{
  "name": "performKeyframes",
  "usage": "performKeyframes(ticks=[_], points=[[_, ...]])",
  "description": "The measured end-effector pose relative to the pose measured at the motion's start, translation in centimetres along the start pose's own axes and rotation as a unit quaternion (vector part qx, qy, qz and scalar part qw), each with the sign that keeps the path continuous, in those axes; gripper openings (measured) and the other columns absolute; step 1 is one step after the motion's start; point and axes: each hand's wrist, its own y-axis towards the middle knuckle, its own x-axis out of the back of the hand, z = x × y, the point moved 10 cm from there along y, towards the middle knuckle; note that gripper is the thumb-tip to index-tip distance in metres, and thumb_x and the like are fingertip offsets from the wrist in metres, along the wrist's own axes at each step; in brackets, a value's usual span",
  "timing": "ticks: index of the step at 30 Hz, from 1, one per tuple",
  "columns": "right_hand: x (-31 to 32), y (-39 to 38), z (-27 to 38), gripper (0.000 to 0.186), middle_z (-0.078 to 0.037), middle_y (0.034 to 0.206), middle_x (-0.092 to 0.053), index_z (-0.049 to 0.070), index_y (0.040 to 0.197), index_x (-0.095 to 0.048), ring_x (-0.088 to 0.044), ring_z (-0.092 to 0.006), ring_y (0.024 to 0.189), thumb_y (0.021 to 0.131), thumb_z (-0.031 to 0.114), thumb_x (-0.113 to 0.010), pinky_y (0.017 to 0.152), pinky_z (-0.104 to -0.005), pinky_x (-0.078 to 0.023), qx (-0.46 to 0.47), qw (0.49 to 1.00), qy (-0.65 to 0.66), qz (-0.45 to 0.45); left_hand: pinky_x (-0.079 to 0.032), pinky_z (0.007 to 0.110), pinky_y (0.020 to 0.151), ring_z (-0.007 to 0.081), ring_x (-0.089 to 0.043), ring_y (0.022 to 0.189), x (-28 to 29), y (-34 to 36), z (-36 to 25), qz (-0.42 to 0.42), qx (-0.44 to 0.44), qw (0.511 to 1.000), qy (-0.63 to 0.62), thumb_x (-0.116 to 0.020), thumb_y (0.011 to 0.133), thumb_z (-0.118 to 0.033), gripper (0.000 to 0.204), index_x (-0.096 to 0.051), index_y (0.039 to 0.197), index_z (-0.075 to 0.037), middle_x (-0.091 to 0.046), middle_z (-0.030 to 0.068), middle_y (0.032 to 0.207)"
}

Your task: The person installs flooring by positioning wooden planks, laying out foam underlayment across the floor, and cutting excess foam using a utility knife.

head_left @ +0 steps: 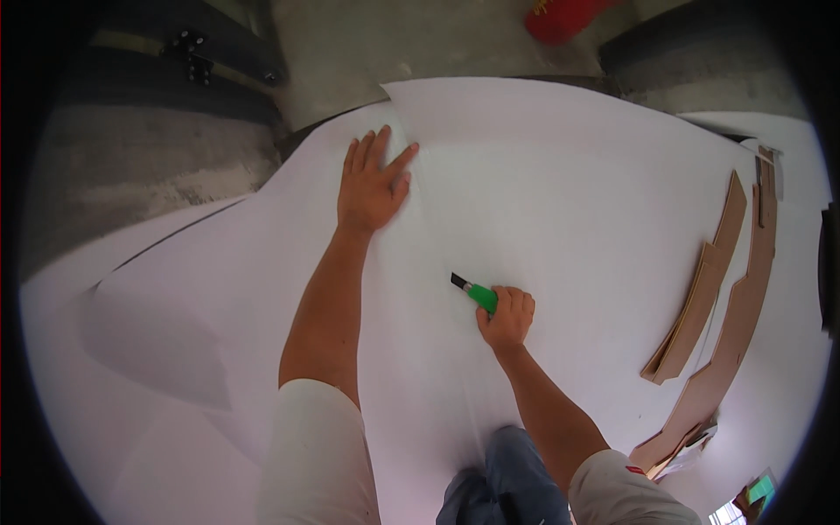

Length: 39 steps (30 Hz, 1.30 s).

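A large white sheet (560, 201) covers the surface before me, with a second layer overlapping it along a seam near the middle. My left hand (372, 188) lies flat on the sheet near its far edge, fingers spread, just beside that seam. Closer to me, my right hand (509, 317) grips a green utility knife (482, 297). The knife's dark blade end points up and to the left, above or against the sheet; I cannot tell whether it touches.
Brown cardboard strips (700, 306) lie on the sheet at the right, with a longer notched brown piece (731, 341) beyond them. Dark beams (184, 66) with bolts run along the far left. A red object (560, 19) stands on the floor at the far side.
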Motion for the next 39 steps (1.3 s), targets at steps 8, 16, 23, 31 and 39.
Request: performKeyframes(ticks=[8,16,23,31,39], points=[[1.0,1.2,0.1,0.028,-0.009,0.102,-0.062,0.008,0.106,-0.065,-0.055,-0.0308,0.092,0.078,0.013,-0.069,0.081,-0.0428,-0.046,-0.030,0.999,0.033,0.017,-0.023,0.050,0.123,0.0341,-0.036,0.144,0.4,0.5,-0.1,0.001,0.007,0.999,-0.039,-0.061,0.095,-0.027,0.046,-0.060,0.140,-0.035,-0.040,0.0109,0.157],[-2.9,9.0,8.2,0.029,-0.017,0.083,-0.069,0.002,0.108,-0.063,-0.068,-0.0336,0.077,0.097,0.029,-0.064,0.066,-0.0464,-0.052,-0.166,0.957,0.171,0.165,-0.025,0.049,0.123,0.0319,-0.041,0.142,0.1,0.3,0.8,0.003,0.005,1.000,-0.013,-0.057,0.099,-0.024,0.044,-0.058,0.142,-0.033,-0.045,0.0098,0.154],[-5.5,13.9,8.8,0.036,-0.013,0.063,-0.064,0.003,0.087,-0.056,-0.064,-0.0339,0.056,0.100,0.036,-0.059,0.053,-0.0445,-0.049,-0.184,0.950,0.116,0.222,-0.026,0.049,0.122,0.0317,-0.041,0.141,-0.1,0.6,0.6,-0.002,0.009,1.000,-0.010,-0.058,0.098,-0.023,0.045,-0.058,0.142,-0.033,-0.045,0.0083,0.154],[-5.6,14.4,9.2,0.036,-0.014,0.063,-0.065,0.003,0.085,-0.055,-0.065,-0.0344,0.056,0.100,0.035,-0.057,0.054,-0.0456,-0.051,-0.179,0.952,0.063,0.240,-0.028,0.049,0.121,0.0312,-0.043,0.140,0.3,0.5,0.1,-0.026,0.001,1.000,-0.009,-0.061,0.095,-0.020,0.047,-0.060,0.140,-0.033,-0.047,0.0079,0.153],[-5.5,15.3,9.5,0.040,-0.019,0.070,-0.069,0.001,0.083,-0.062,-0.069,-0.0390,0.066,0.099,0.037,-0.056,0.062,-0.0475,-0.055,-0.139,0.962,0.029,0.233,-0.021,0.047,0.125,0.0316,-0.037,0.146,-0.4,1.5,0.3,0.006,0.012,1.000,0.015,-0.054,0.099,-0.018,0.041,-0.061,0.140,-0.021,-0.046,0.0138,0.155]])
